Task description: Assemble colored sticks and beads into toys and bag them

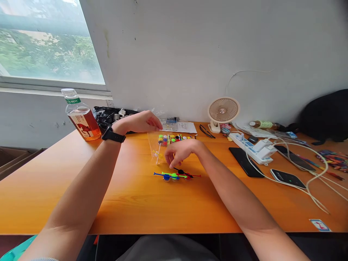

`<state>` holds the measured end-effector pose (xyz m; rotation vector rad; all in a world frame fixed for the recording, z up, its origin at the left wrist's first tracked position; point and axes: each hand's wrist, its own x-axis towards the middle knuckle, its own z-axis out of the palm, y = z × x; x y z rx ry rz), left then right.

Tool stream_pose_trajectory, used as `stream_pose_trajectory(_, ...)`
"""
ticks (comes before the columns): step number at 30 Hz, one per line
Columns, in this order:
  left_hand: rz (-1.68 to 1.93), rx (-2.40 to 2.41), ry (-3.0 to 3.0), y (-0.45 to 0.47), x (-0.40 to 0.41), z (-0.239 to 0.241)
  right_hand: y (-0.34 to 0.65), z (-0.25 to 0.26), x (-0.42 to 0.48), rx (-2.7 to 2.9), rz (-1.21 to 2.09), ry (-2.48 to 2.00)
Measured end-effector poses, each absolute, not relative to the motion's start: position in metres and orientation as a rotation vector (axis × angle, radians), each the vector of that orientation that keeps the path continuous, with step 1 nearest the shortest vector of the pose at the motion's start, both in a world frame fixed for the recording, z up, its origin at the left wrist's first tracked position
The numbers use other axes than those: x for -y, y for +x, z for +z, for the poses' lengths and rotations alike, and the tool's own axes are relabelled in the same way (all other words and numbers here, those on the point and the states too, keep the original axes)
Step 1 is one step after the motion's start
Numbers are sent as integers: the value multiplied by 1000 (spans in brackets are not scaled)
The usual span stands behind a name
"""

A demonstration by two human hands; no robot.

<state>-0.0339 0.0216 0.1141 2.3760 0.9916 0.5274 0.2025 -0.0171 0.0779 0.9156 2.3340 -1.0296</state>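
Note:
My left hand (148, 121), with a black watch on the wrist, is closed with its fingertips at the top edge of a clear plastic bag (153, 145). Inside or just behind the bag show several small coloured round pieces (164, 140) and a white stick with yellow bits. My right hand (181, 150) hangs in front of the bag, fingers curled down and closed; what they hold, if anything, is hidden. Just below its fingertips lie arrow spinners on the table: a blue one (166, 177), a green one (174, 175), a black one (181, 172) and a red one (196, 176).
A bottle of amber drink (85, 125) stands at the left, beside a black plastic bag (102, 114). Behind are a paper (187, 127) and a small fan (223, 110). Rightward lie a power strip (251, 149), white cables, phones (288, 178) and a dark bag (326, 116).

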Motion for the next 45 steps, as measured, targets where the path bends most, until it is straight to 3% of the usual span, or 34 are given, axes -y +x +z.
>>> stream_pose_trajectory(33,475,-978,2449,-32,-14,122,203,44,-3,-2048,-1401,613)
stream_pose_trajectory(38,468,-983,2437,-32,-10,125,212,68,1,-2363,-1428,622)
stream_pose_trajectory(45,460,-909,2438,-29,-3,131,231,116,15,-3241,-1822,820)
